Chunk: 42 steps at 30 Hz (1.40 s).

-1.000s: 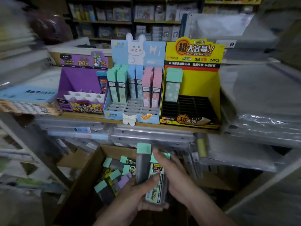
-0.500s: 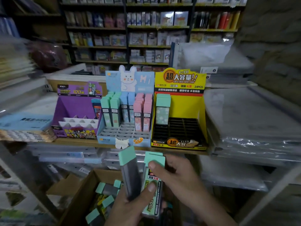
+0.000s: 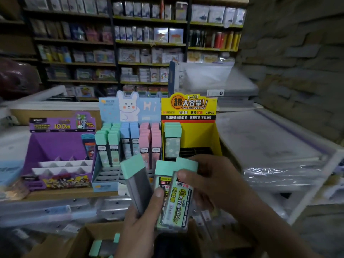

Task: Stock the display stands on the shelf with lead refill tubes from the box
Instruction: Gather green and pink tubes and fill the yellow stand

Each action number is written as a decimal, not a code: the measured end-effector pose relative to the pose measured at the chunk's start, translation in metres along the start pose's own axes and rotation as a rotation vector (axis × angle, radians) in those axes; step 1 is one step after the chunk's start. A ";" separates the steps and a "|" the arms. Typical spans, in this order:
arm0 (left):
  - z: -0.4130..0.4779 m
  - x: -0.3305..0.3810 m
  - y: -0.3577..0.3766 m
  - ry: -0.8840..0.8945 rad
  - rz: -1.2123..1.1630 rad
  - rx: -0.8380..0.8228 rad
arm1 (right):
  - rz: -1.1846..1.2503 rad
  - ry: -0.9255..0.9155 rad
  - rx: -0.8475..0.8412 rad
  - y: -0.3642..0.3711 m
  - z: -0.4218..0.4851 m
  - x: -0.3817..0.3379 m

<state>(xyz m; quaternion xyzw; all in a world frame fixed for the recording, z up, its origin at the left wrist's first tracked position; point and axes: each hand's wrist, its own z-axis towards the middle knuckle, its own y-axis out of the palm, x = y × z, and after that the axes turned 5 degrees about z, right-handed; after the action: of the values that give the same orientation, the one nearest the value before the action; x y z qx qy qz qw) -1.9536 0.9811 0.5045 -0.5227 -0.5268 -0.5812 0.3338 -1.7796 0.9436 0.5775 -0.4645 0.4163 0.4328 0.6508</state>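
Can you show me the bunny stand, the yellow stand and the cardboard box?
bunny stand (image 3: 128, 108): head view, on the white bunny picture at its top.
yellow stand (image 3: 201, 135): head view, on its bare yellow back wall.
cardboard box (image 3: 81, 241): head view, on its brown left wall.

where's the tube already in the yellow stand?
Head view, centre: the tube stands upright in the yellow stand's back-left corner, right beside the pink tubes of the blue stand.

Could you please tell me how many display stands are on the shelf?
3: a purple stand on the left, a blue rabbit stand in the middle and a yellow stand on the right. None seems hidden.
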 end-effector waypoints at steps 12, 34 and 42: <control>0.029 0.014 0.033 0.173 -0.076 -0.060 | -0.129 -0.291 0.136 -0.097 0.087 -0.015; 0.042 0.006 0.059 0.225 -0.069 0.039 | -0.241 -0.406 0.158 -0.091 0.121 0.033; 0.049 0.003 0.060 0.235 -0.072 0.051 | -0.257 -0.384 0.126 -0.093 0.123 0.036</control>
<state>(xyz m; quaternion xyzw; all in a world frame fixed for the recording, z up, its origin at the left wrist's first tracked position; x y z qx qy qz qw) -1.8856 1.0150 0.5184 -0.4230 -0.5169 -0.6367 0.3853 -1.6644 1.0504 0.5935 -0.3814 0.2483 0.3999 0.7956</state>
